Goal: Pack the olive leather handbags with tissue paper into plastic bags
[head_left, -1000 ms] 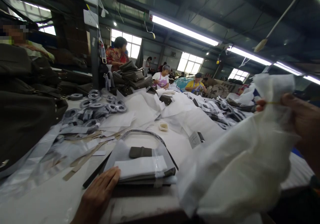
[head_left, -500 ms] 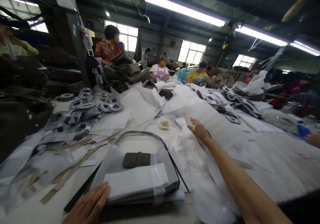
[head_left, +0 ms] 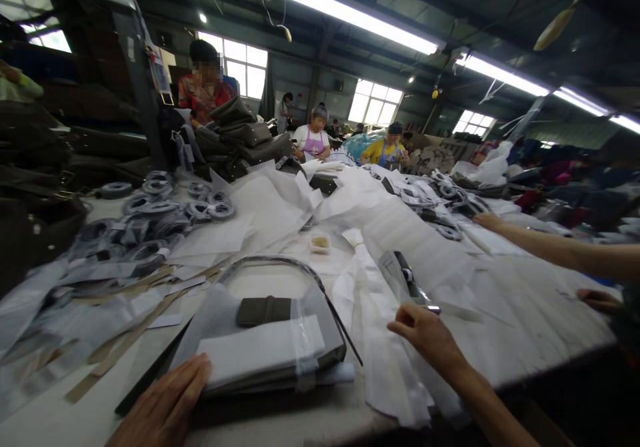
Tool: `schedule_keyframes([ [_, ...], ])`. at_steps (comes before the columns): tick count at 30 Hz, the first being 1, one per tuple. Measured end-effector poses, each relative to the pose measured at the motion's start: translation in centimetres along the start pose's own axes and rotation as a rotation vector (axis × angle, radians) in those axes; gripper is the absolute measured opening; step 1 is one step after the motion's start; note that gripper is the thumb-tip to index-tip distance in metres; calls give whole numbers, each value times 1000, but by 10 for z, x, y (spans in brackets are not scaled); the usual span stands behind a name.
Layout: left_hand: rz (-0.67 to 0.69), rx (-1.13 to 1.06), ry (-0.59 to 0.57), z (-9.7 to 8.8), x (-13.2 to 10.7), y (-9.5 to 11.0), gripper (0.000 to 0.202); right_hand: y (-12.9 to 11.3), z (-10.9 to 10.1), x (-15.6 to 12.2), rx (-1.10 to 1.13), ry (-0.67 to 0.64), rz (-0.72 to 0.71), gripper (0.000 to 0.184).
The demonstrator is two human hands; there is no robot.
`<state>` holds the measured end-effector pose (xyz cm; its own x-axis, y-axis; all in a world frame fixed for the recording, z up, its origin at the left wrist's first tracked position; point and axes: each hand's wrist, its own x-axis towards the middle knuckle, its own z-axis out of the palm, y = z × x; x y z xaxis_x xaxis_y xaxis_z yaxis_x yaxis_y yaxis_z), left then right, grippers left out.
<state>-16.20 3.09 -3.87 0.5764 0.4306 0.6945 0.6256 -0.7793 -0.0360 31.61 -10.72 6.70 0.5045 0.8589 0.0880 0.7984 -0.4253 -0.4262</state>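
My left hand (head_left: 167,394) lies with fingers stretched over the near left corner of a dark olive handbag (head_left: 335,350). White foam sheeting (head_left: 263,350) and clear tape (head_left: 304,340) wrap the bag's lower part. Its arched handle (head_left: 273,260), wrapped in plastic, stands up behind, and a small dark olive flap piece (head_left: 263,311) shows on its front. To the right, my right hand (head_left: 427,334) is closed, thumb and fingers pressed together, beside a bundle of white plastic bags (head_left: 373,320) tied at its far end. Whatever it may hold is hidden. Just beyond is a grey and black tool (head_left: 403,277) with a shiny metal end.
Coiled grey wrapped straps (head_left: 155,210) and paper strips (head_left: 125,330) lie left. A small white dish (head_left: 320,243) stands behind the bag, near white foam sheets (head_left: 400,220). A co-worker's hand (head_left: 487,220) reaches in from the right. Olive bags (head_left: 250,137) are piled at the back.
My right hand has drawn back toward me from the bundle's tied end, its spread fingers closing. The grey and black tool has come into sight. A co-worker's arm now reaches farther in.
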Motion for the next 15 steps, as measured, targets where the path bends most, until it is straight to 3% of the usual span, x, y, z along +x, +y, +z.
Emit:
schedule_keyframes([
  [4, 33, 15, 27, -1, 0, 1, 59, 12, 33, -10, 81, -10, 10, 11],
  [7, 43, 23, 27, -1, 0, 0, 57, 17, 42, -9, 104, -5, -6, 19],
  [11, 42, 11, 37, 2, -1, -2, 55, 16, 26, -5, 114, 45, -33, 28],
  [15, 59, 9, 54, 5, -3, -5, 53, 7, 6, 3, 112, 177, -60, 32],
])
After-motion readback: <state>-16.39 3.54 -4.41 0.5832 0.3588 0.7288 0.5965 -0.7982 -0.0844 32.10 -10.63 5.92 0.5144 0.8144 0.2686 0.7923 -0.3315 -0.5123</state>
